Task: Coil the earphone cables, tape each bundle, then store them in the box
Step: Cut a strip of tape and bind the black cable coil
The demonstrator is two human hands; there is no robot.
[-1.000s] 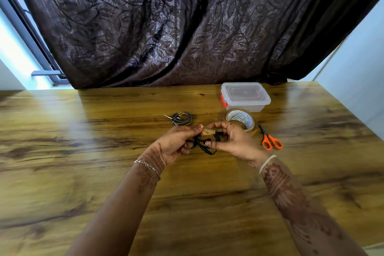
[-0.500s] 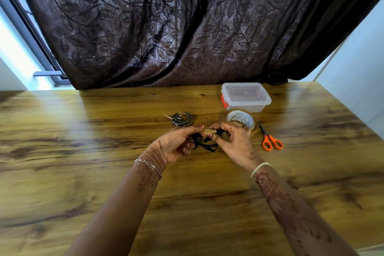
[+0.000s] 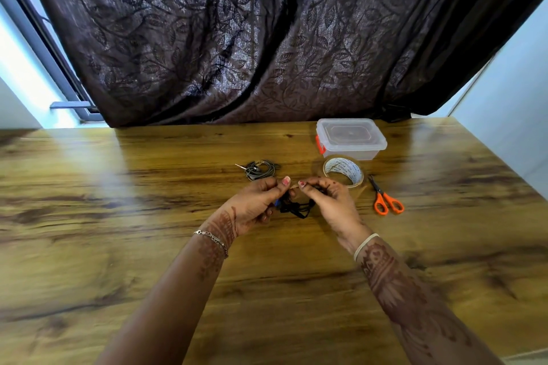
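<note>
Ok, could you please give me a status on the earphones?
Left hand and right hand grip black earphone bundle, tape strip between thumbs. Grey bundle coiled on table. Box lidded, nothing blocking.

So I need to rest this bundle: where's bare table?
Free: the table left of the grey coiled earphones, and right of the scissors. Crowded: around the box, tape roll, and the left hand and right hand holding the black earphone bundle.

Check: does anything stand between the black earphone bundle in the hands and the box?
Yes: the tape roll lies between the black earphone bundle and the box, and the box's lid is on.
</note>
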